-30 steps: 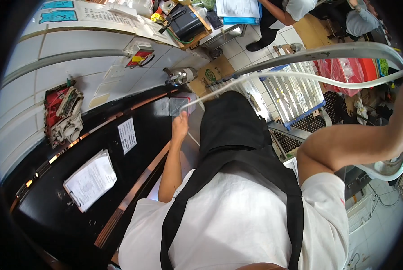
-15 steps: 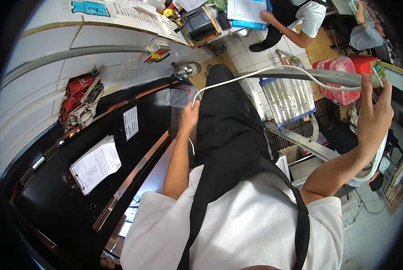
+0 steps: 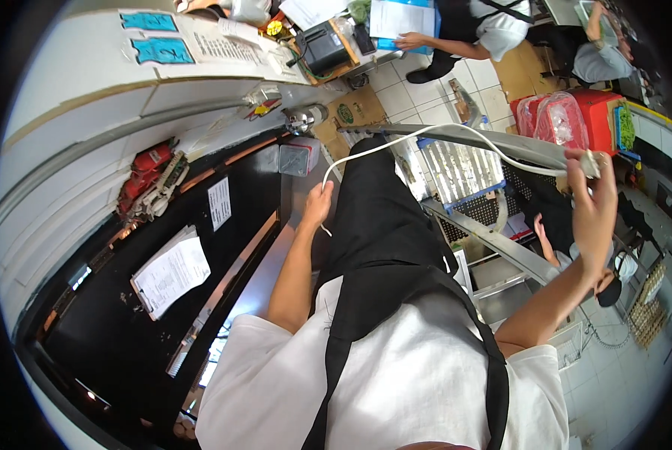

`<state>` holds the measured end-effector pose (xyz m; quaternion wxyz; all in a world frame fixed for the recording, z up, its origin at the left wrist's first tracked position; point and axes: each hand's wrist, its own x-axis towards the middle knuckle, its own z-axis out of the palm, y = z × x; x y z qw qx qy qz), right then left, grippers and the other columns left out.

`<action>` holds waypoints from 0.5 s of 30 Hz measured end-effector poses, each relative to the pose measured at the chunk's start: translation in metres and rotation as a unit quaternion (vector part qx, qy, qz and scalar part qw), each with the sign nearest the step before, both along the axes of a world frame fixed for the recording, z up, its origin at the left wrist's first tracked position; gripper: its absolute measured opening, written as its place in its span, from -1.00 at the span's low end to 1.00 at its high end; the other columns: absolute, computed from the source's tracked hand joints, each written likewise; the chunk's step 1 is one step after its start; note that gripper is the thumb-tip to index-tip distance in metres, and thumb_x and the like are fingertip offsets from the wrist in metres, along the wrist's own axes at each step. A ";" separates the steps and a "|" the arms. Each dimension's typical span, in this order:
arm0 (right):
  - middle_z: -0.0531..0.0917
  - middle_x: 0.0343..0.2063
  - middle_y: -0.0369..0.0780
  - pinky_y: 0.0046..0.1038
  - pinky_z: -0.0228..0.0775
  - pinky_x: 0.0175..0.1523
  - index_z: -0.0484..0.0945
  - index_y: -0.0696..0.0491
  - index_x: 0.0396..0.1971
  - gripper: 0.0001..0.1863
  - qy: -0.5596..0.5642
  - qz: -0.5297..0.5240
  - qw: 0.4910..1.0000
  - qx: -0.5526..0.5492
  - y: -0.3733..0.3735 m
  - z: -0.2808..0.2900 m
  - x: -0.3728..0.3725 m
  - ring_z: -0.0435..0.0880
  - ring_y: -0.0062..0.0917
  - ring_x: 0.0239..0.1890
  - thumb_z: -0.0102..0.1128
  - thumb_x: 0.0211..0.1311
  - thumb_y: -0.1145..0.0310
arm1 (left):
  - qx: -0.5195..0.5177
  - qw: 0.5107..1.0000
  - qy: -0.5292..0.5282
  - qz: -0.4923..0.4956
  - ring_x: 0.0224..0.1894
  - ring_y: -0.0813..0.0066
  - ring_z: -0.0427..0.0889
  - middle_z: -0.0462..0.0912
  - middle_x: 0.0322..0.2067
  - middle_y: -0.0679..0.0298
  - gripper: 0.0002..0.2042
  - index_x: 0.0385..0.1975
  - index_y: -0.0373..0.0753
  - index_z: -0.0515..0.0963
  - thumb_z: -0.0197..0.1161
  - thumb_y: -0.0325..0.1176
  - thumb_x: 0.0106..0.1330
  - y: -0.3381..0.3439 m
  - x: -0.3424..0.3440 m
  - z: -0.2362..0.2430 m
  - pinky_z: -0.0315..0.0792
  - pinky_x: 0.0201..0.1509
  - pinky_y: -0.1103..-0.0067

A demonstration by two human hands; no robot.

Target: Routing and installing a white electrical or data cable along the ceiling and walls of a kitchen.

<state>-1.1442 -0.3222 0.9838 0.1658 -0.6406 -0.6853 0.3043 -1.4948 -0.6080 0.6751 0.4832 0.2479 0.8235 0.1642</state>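
Looking down, we see one black countertop point(image 3: 88, 337) at nine o'clock and three co-workers point(image 3: 497, 34), at one, two and three o'clock. One metal ladder point(image 3: 463, 178) with blue edging stands at two o'clock. In front of it, our one white cable point(image 3: 435, 128) spans between our two hands. Its long axis runs roughly from nine to three, arching highest toward one o'clock; the right end points to three, while a short tail below our grip points to five. One clipboard point(image 3: 172, 277) lies on the countertop between eight and nine. Our left hand point(image 3: 318, 204), near the centre, has its fingers curled closed around the cable. Our right hand point(image 3: 592, 214), at three o'clock, pinches one whitish fitting point(image 3: 591, 164) between its fingertips; its exact kind we cannot tell.
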 end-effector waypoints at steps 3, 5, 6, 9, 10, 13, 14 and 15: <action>0.64 -0.44 -0.22 -0.53 0.37 -0.25 0.48 0.18 -0.23 -0.79 0.036 0.005 0.999 0.026 0.002 -0.001 0.001 0.54 -0.65 -0.39 0.16 0.25 0.35 | 0.058 0.998 -0.027 0.014 -0.48 0.34 0.47 0.45 -0.61 0.15 -0.60 -0.55 -0.27 0.43 -0.10 -0.07 0.36 0.002 -0.003 0.012 0.33 -0.32 0.41; 0.65 -0.47 -0.14 -0.47 0.39 -0.28 0.45 0.17 -0.24 -0.75 0.037 0.016 0.999 0.030 0.005 -0.001 -0.010 0.60 -0.55 -0.44 0.19 0.24 0.31 | 0.039 0.996 -0.065 0.038 -0.67 0.61 0.28 0.31 -0.69 0.39 -0.67 -0.55 -0.20 0.41 -0.11 -0.13 0.37 -0.015 -0.023 0.003 0.18 -0.60 0.60; 0.65 -0.46 -0.09 -0.42 0.40 -0.28 0.44 0.17 -0.24 -0.73 0.032 0.005 0.999 0.026 0.004 -0.002 -0.010 0.63 -0.44 -0.43 0.20 0.22 0.28 | 0.028 0.996 -0.078 0.031 -0.70 0.67 0.25 0.32 -0.68 0.42 -0.70 -0.51 -0.18 0.44 -0.10 -0.15 0.36 -0.006 -0.023 0.012 0.12 -0.66 0.65; 0.62 -0.48 0.02 -0.26 0.39 -0.28 0.39 0.18 -0.28 -0.64 -0.013 0.011 0.998 0.058 0.009 -0.007 -0.003 0.62 -0.09 -0.40 0.20 0.18 0.17 | 0.021 0.999 -0.041 0.003 -0.53 0.47 0.45 0.46 -0.63 0.24 -0.70 -0.46 -0.24 0.50 -0.06 -0.17 0.32 0.032 -0.022 0.062 0.34 -0.42 0.49; 0.61 -0.48 0.02 -0.30 0.39 -0.29 0.39 0.18 -0.26 -0.66 -0.005 0.001 0.999 0.041 0.008 -0.006 -0.001 0.62 -0.19 -0.42 0.20 0.20 0.21 | 0.068 0.997 0.001 -0.028 -0.54 0.52 0.46 0.47 -0.62 0.23 -0.72 -0.41 -0.23 0.53 -0.03 -0.18 0.34 0.042 -0.022 0.083 0.36 -0.44 0.50; 0.60 -0.44 0.08 -0.21 0.38 -0.28 0.40 0.19 -0.26 -0.62 -0.006 0.018 0.999 0.041 0.013 -0.002 -0.002 0.60 -0.03 -0.35 0.21 0.17 0.17 | 0.108 0.994 0.008 -0.015 -0.52 0.49 0.48 0.49 -0.60 0.23 -0.72 -0.42 -0.23 0.51 -0.03 -0.18 0.37 0.044 -0.039 0.125 0.38 -0.42 0.48; 0.60 -0.41 0.10 -0.19 0.37 -0.27 0.44 0.18 -0.15 -0.60 0.015 0.021 0.997 0.071 0.008 -0.011 0.001 0.60 -0.02 -0.35 0.21 0.17 0.17 | 0.135 0.989 0.048 -0.047 -0.51 0.45 0.49 0.49 -0.59 0.22 -0.73 -0.43 -0.23 0.48 -0.06 -0.21 0.39 0.040 -0.042 0.132 0.39 -0.40 0.45; 0.61 -0.38 0.12 -0.19 0.41 -0.24 0.45 0.20 -0.07 -0.55 -0.005 0.029 0.985 0.171 0.003 -0.031 0.012 0.61 -0.02 -0.32 0.21 0.17 0.17 | 0.135 0.987 0.068 -0.049 -0.47 0.42 0.50 0.50 -0.55 0.22 -0.74 -0.45 -0.24 0.45 -0.07 -0.24 0.40 0.038 -0.041 0.133 0.40 -0.35 0.42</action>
